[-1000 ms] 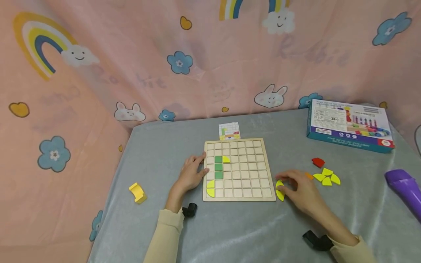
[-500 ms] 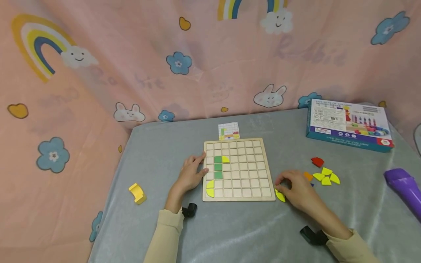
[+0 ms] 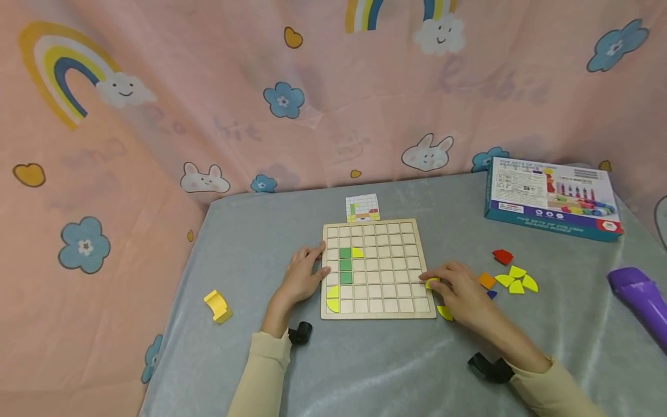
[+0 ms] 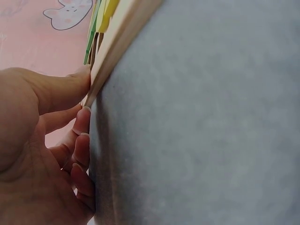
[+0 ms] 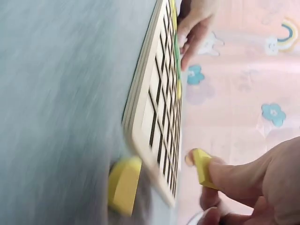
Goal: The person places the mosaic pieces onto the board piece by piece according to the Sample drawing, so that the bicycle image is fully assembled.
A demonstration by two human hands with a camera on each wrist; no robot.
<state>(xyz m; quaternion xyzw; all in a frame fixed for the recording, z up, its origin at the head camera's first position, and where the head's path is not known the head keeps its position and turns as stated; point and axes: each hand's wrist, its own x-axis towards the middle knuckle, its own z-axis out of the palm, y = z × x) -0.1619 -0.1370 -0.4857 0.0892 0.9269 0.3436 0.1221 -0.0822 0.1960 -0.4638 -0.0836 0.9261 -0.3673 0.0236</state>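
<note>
In the head view my left hand [image 3: 301, 275] rests at the left side of a wooden grid board [image 3: 391, 315]. Its thumb [image 4: 70, 86] touches the rim, with the other fingers low beside the edge. Over the board's right edge, my right hand [image 3: 464, 292] pinches a yellow quarter-circle tile [image 5: 203, 168] between thumb and fingers, raised above the cloth. Another yellow tile [image 3: 444, 313] lies on the cloth by the lower right corner. Three green square tiles [image 3: 346, 264] stand in a column on the board. Yellow tiles [image 3: 333, 304] sit at its lower left and beside the top green square.
A printed pattern card [image 3: 363, 207] lies behind the board. To the right are several yellow tiles [image 3: 516, 286], red tiles [image 3: 502, 257], an orange square [image 3: 487, 281] and a blue tile [image 3: 492, 295]. Farther out are a box [image 3: 554, 200], a purple object [image 3: 638, 301] and a yellow block [image 3: 217, 306].
My right hand has picked up one of the two yellow tiles beside the board and carried it up and left to the right edge. The left hand has stayed put.
</note>
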